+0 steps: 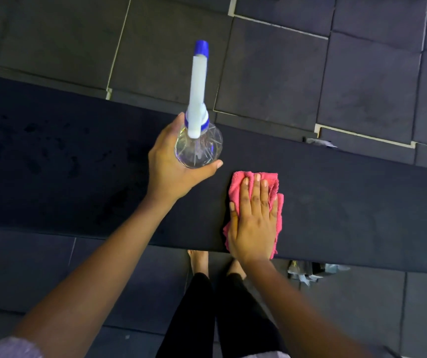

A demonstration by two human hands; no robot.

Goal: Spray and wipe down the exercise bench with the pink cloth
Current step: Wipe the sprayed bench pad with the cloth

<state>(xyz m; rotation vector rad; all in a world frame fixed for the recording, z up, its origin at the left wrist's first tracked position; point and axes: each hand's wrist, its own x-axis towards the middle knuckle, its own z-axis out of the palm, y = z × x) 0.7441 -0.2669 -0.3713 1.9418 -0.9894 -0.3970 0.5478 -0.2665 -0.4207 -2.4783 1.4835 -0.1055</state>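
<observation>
The black padded exercise bench (336,202) runs across the view from left to right. Its left part shows dark wet spots. My left hand (171,164) grips a clear spray bottle (198,148) with a white and blue spray head, held upright above the bench's middle. To its right, the folded pink cloth (271,184) lies on the bench near the front edge. My right hand (253,220) presses flat on the cloth with straight fingers.
Dark square floor tiles (362,86) with pale seams surround the bench. My legs and bare feet (199,262) stand just in front of it. A bit of metal frame and some clutter (308,270) show under the bench at the right.
</observation>
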